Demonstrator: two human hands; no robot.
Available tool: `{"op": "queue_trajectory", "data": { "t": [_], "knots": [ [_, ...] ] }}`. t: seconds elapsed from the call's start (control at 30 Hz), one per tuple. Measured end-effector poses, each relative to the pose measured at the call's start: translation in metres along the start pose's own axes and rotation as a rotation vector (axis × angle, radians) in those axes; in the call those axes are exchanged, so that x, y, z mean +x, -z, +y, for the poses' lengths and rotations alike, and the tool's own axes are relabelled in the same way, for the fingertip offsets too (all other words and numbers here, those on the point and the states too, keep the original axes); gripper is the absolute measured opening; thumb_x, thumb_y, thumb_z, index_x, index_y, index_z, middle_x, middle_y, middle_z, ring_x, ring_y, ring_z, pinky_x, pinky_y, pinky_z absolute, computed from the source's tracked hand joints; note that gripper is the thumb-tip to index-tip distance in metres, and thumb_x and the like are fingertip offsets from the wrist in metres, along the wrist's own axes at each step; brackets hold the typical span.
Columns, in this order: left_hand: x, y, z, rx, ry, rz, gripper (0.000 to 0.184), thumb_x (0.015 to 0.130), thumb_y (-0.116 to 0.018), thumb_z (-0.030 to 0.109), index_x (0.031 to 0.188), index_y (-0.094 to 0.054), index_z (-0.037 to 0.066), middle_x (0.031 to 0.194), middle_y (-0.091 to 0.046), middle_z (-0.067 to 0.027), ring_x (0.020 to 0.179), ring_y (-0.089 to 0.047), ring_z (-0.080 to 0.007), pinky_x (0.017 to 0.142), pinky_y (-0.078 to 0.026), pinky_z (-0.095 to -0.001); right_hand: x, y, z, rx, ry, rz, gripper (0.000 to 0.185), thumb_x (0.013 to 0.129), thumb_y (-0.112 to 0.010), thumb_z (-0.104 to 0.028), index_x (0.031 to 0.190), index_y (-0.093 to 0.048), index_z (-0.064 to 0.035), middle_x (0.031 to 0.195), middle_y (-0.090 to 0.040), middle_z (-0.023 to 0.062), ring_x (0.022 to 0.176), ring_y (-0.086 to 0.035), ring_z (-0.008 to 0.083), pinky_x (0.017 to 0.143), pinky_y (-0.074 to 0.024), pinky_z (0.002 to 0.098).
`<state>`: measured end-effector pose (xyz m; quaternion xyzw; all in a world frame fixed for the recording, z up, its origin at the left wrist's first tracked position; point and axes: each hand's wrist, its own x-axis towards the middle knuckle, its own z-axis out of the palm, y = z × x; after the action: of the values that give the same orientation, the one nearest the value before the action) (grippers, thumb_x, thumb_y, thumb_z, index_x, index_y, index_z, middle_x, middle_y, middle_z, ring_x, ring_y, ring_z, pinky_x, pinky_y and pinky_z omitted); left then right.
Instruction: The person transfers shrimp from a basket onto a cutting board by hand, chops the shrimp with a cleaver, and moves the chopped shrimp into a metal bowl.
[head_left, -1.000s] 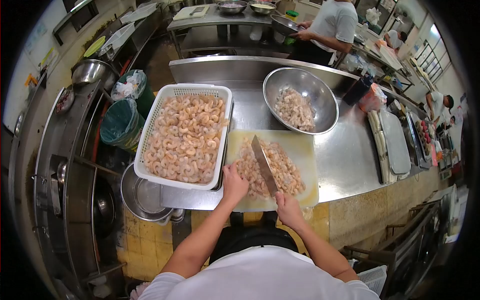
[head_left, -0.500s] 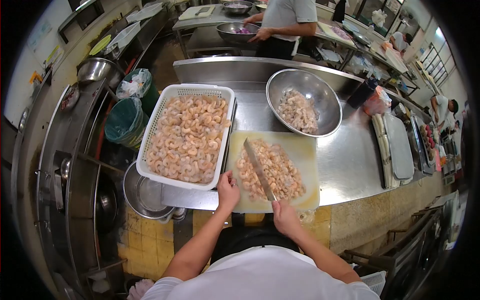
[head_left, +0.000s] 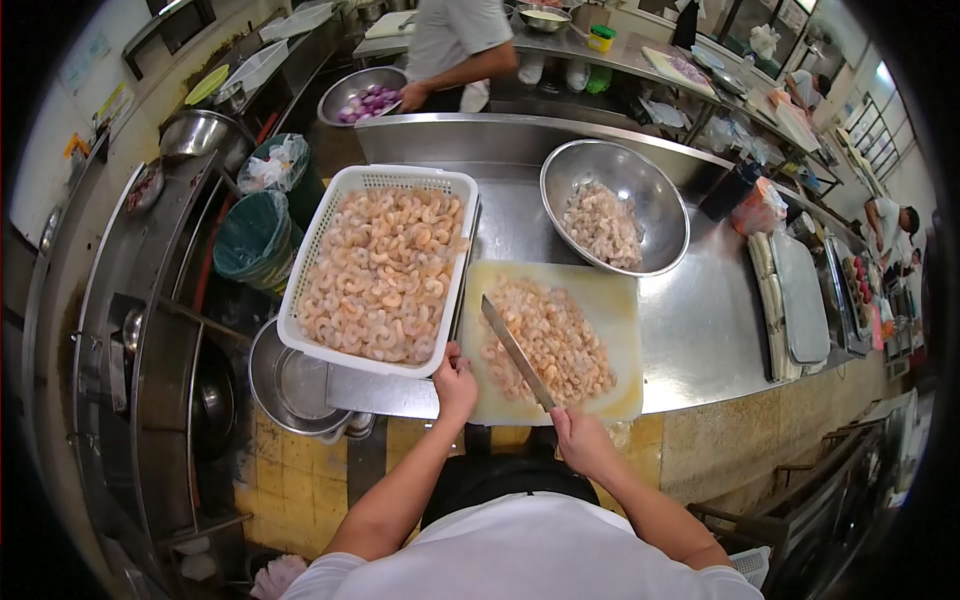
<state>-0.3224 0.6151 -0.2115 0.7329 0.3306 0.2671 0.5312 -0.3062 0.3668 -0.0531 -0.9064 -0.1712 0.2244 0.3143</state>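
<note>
My right hand (head_left: 585,440) is closed around the handle of a large knife (head_left: 515,350). Its long blade slants up and left, over chopped shrimp (head_left: 560,340) spread on a pale cutting board (head_left: 615,290). My left hand (head_left: 455,385) has its fingers curled between the board's left edge and the near right corner of a white plastic basket (head_left: 290,310); what they grip, if anything, is hidden. Peeled whole shrimp (head_left: 380,270) fill the basket. Behind the board, a steel bowl (head_left: 660,215) contains a heap of shrimp pieces (head_left: 603,225).
Everything stands on a steel table (head_left: 690,330) with a raised back edge. Lined bins (head_left: 250,240) and a steel pot (head_left: 290,385) are at the left. A bottle (head_left: 730,188) and trays (head_left: 798,295) sit rightward. Across the table, a co-worker (head_left: 455,50) carries a bowl of purple onions (head_left: 368,100).
The co-worker has moved left with the onion bowl. My knife has shifted slightly, its blade slanting further left over the shrimp. My left hand stays near the basket corner.
</note>
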Motion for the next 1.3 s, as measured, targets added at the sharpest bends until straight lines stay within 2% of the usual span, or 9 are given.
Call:
{"op": "queue_trajectory", "data": {
  "t": [0.23,0.4,0.5,0.6,0.7,1.0,1.1,1.2,1.3],
  "knots": [
    [0.002,-0.003,-0.013,-0.111,0.085,0.013,0.035,0.100,-0.055,-0.004,0.135,-0.058,-0.006,0.111,-0.066,-0.0139,0.093,-0.067,-0.0217,0.085,-0.056,-0.0340,0.003,0.008,0.019,-0.114,0.038,-0.021,0.049,0.112,-0.051,-0.037,0.093,-0.065,0.0063,0.083,-0.067,0.0361,0.084,-0.066,0.0564,0.075,-0.0513,0.0614],
    [0.001,0.002,0.001,0.023,-0.041,-0.013,0.043,0.094,-0.061,-0.003,0.136,-0.058,-0.006,0.110,-0.067,-0.0147,0.093,-0.067,-0.0224,0.085,-0.057,-0.0357,-0.009,0.008,0.037,-0.155,0.072,-0.026,0.048,0.112,-0.050,-0.038,0.096,-0.065,0.0048,0.085,-0.068,0.0352,0.084,-0.066,0.0566,0.075,-0.0513,0.0613],
    [0.002,0.004,0.029,0.091,0.044,-0.115,0.044,0.089,-0.063,-0.003,0.133,-0.060,-0.007,0.110,-0.068,-0.0177,0.094,-0.069,-0.0266,0.086,-0.057,-0.0384,0.000,0.010,0.047,-0.120,0.023,-0.054,0.047,0.112,-0.049,-0.038,0.096,-0.065,0.0039,0.087,-0.068,0.0345,0.084,-0.066,0.0569,0.075,-0.0513,0.0607],
    [0.007,0.005,0.035,0.318,-0.109,-0.190,0.040,0.087,-0.062,-0.002,0.127,-0.064,-0.007,0.109,-0.069,-0.0215,0.096,-0.070,-0.0335,0.087,-0.057,-0.0425,-0.002,0.024,0.032,-0.050,0.025,-0.006,0.048,0.113,-0.049,-0.037,0.096,-0.066,0.0040,0.087,-0.068,0.0345,0.085,-0.065,0.0574,0.075,-0.0513,0.0602],
    [0.013,-0.002,0.042,0.338,-0.070,-0.283,0.040,0.089,-0.063,0.006,0.128,-0.064,-0.006,0.114,-0.067,-0.0253,0.106,-0.066,-0.0413,0.095,-0.053,-0.0489,0.007,0.013,0.043,-0.053,0.055,0.050,0.050,0.113,-0.048,-0.038,0.096,-0.066,0.0049,0.086,-0.067,0.0352,0.086,-0.065,0.0577,0.076,-0.0513,0.0600],
    [0.016,-0.023,0.043,0.237,-0.108,-0.237,0.036,0.090,-0.061,0.004,0.124,-0.068,-0.006,0.113,-0.068,-0.0251,0.104,-0.068,-0.0433,0.094,-0.055,-0.0488,0.026,0.004,0.062,-0.074,0.005,0.008,0.050,0.112,-0.049,-0.038,0.100,-0.067,0.0064,0.090,-0.068,0.0369,0.090,-0.066,0.0580,0.079,-0.0513,0.0604],
    [0.016,-0.018,0.041,0.156,-0.095,-0.183,0.038,0.088,-0.062,0.000,0.125,-0.067,-0.005,0.107,-0.070,-0.0219,0.097,-0.069,-0.0381,0.089,-0.057,-0.0444,0.022,0.024,0.042,-0.021,-0.032,-0.007,0.051,0.112,-0.049,-0.041,0.102,-0.066,0.0052,0.092,-0.069,0.0367,0.092,-0.066,0.0580,0.081,-0.0513,0.0620],
    [0.006,-0.006,0.049,0.150,-0.062,-0.099,0.035,0.090,-0.062,-0.005,0.125,-0.069,-0.002,0.105,-0.074,-0.0161,0.091,-0.072,-0.0250,0.084,-0.058,-0.0366,0.020,0.032,0.022,-0.002,0.017,0.049,0.051,0.112,-0.048,-0.041,0.101,-0.066,0.0052,0.092,-0.069,0.0367,0.093,-0.066,0.0576,0.082,-0.0510,0.0623],
    [0.003,-0.005,0.036,0.131,-0.099,-0.064,0.035,0.091,-0.062,-0.004,0.126,-0.068,-0.002,0.104,-0.073,-0.0144,0.089,-0.071,-0.0237,0.084,-0.058,-0.0364,0.038,0.008,0.051,-0.013,0.062,0.071,0.050,0.112,-0.048,-0.039,0.099,-0.066,0.0059,0.091,-0.068,0.0368,0.092,-0.066,0.0573,0.080,-0.0509,0.0611]
  ]
}}
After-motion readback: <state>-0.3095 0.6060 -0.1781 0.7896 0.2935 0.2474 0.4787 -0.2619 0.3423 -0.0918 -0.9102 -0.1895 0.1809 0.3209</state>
